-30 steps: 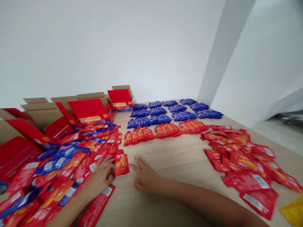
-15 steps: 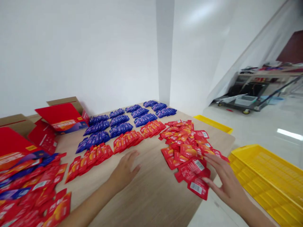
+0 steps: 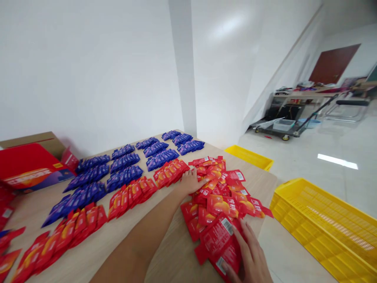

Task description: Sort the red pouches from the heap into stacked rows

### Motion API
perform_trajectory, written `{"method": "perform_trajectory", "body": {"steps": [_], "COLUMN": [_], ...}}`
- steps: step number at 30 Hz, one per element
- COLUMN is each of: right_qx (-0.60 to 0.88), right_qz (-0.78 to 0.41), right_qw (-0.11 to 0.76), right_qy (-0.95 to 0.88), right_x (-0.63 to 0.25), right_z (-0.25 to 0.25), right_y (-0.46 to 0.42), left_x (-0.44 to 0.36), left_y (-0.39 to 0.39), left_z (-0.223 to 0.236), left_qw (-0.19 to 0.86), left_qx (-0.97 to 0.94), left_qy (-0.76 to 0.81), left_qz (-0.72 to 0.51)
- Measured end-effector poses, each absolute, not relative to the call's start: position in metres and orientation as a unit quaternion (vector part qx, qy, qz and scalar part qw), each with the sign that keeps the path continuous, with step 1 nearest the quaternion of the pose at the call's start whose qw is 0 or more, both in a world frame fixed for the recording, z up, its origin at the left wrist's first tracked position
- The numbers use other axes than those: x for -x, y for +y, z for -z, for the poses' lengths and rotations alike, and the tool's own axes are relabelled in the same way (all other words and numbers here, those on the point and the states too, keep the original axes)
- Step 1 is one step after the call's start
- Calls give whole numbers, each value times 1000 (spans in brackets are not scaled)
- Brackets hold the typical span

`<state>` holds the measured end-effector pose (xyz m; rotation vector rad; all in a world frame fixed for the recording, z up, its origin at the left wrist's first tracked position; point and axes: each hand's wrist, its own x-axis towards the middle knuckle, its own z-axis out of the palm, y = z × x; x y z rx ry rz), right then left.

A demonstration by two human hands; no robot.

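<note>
A loose heap of red sachets [image 3: 221,196] lies at the right end of the wooden table [image 3: 176,255]. My left hand [image 3: 191,182] reaches across to the heap's far left side, fingers spread and resting on the sachets. My right hand [image 3: 251,257] lies flat with fingers apart on the nearest red sachets [image 3: 219,239] at the table's right edge. Fanned rows of red sachets [image 3: 134,192] and blue sachets [image 3: 126,167] cover the middle and far part of the table.
An open red carton [image 3: 28,167] and a brown cardboard box [image 3: 38,138] stand at the far left. Yellow plastic crates [image 3: 321,224] sit on the floor right of the table, another yellow crate [image 3: 250,156] behind it. A cart [image 3: 279,125] and desks stand across the room.
My view has swung right from the mixed pile at the left. Both hands moved right: the left went from the bare tabletop onto the red heap, the right settled on its near edge.
</note>
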<state>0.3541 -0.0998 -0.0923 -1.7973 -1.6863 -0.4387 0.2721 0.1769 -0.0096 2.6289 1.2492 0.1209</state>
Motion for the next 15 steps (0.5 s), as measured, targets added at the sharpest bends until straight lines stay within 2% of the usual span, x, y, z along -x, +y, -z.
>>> {"method": "perform_trajectory", "body": {"steps": [6, 15], "right_qx": [707, 673], "right_qz": [167, 173], "right_qw": [281, 236], "right_qy": [-627, -679], "right_x": [-345, -337], "right_z": [105, 88], "right_y": [-89, -88], "left_x": [-267, -225], "left_y": [173, 125], "left_z": [11, 20], "left_qw": [101, 106], "left_qx": [-903, -918], "left_qy": [417, 377], "left_qz": [-17, -65]}}
